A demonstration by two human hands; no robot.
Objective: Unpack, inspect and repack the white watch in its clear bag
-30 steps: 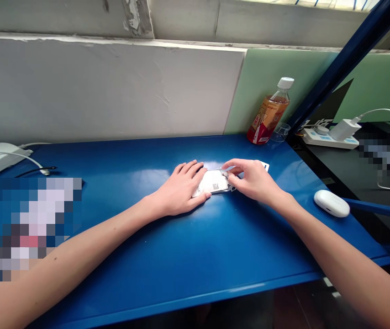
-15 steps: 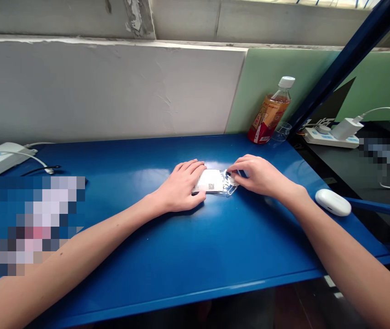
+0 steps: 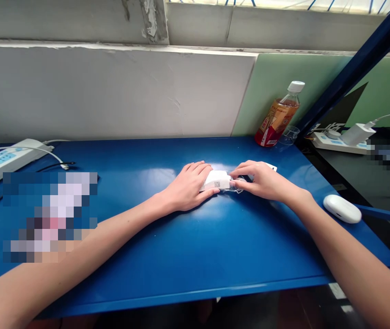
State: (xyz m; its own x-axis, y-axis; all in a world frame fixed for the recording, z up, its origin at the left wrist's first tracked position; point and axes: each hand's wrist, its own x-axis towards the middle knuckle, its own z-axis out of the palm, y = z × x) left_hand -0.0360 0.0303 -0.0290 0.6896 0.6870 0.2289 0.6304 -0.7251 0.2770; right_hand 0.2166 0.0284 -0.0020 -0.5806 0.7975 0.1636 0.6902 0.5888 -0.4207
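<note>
Blue desk (image 3: 188,256) up front, and the left hand (image 3: 193,185) lies over the left part of the white packet (image 3: 221,177), thumb spread from fingers, packet mid-desk between both hands. And the right hand (image 3: 261,180) has closed in! Half a second ago, clear wrap (image 3: 239,190) stretched towards it; now bent fingers and thumb meet the packet's right end, pinching or not, can't tell. Attention seems on the packet itself. Beyond, a card (image 3: 272,168) reappears; far right, the bottle (image 3: 277,119).
</note>
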